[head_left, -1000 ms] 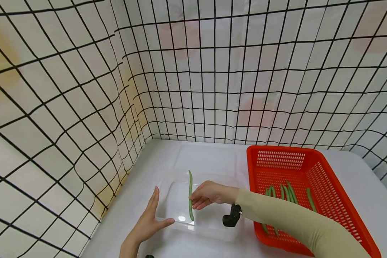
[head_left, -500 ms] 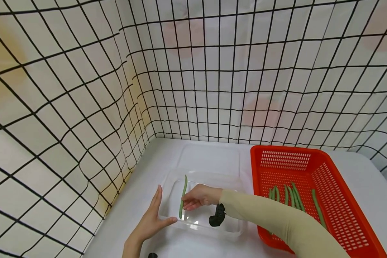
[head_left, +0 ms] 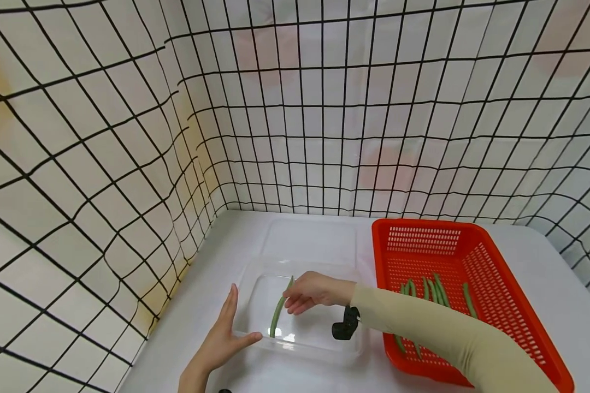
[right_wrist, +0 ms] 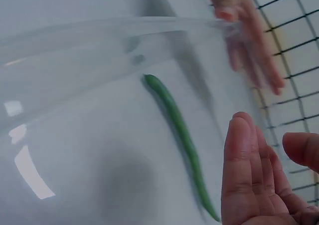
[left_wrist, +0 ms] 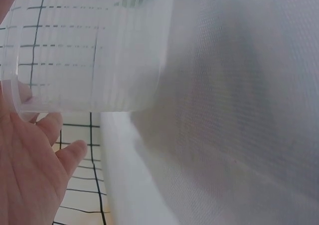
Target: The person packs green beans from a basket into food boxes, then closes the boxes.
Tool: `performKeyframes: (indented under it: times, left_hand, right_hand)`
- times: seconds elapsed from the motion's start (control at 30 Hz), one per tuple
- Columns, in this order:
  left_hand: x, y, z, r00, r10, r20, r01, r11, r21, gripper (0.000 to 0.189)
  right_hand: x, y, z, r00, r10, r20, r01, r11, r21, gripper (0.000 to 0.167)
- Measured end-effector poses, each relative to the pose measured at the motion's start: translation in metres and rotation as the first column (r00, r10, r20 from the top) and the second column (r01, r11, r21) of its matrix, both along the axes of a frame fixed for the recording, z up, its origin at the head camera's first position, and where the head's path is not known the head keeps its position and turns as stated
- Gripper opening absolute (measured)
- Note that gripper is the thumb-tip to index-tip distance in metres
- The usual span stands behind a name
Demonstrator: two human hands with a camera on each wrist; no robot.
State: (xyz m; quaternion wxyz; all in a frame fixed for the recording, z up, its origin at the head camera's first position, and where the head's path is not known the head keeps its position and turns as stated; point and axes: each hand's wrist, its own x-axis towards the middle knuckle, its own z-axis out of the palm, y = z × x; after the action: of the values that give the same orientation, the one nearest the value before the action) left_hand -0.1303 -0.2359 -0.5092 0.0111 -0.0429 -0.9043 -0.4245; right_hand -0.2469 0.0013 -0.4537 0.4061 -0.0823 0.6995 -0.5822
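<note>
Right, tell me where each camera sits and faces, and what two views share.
Head: worn on the head, facing forward and down at the clear container and red basket; left hand, right hand and right sleeve show.
Left wrist: on that wrist, facing the container's side; part of the left hand shows.
Right wrist: on that wrist, facing down into the container at one green bean; part of the right hand shows, the left hand beyond.
Both wrist views share the container and left hand.

White table [head_left: 531, 267]: clear box [head_left: 319, 350] on it, red basket [head_left: 423, 240] beside box.
</note>
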Motion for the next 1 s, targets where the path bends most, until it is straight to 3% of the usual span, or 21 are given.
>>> performKeyframes:
  times: [0.2, 0.4, 0.6, 0.83, 0.9, 1.0]
  left_hand:
    - [0.002, 0.001, -0.001, 1.000, -0.003, -0.010, 0.003, 1.000, 0.005, 0.119]
    - [0.005, 0.000, -0.002, 1.000, 0.003, -0.021, -0.003, 1.000, -0.002, 0.119]
    - [0.006, 0.000, -0.004, 1.000, -0.005, -0.027, 0.005, 1.000, 0.011, 0.119]
    - [0.006, 0.003, -0.005, 0.999, -0.003, -0.032, 0.002, 1.000, -0.001, 0.120]
    - [0.005, 0.003, -0.005, 0.999, -0.004, -0.037, 0.004, 1.000, 0.000, 0.120]
    - [0.005, 0.004, -0.006, 0.999, -0.011, -0.038, 0.011, 1.000, 0.002, 0.119]
  right_hand:
    - [-0.008, 0.051, 0.033, 0.993, -0.002, -0.122, 0.003, 1.000, 0.013, 0.024]
    - [-0.019, 0.126, 0.054, 0.960, -0.053, -0.276, 0.086, 0.991, 0.106, 0.034]
    - [-0.026, 0.206, 0.044, 0.920, -0.074, -0.386, 0.192, 0.941, 0.278, 0.033]
    - [-0.015, 0.280, 0.023, 0.935, -0.003, -0.355, 0.146, 0.914, 0.378, 0.035]
    - [-0.011, 0.292, 0.019, 0.940, 0.001, -0.342, 0.154, 0.892, 0.425, 0.036]
    - [-0.004, 0.305, 0.014, 0.939, 0.010, -0.344, 0.184, 0.831, 0.525, 0.037]
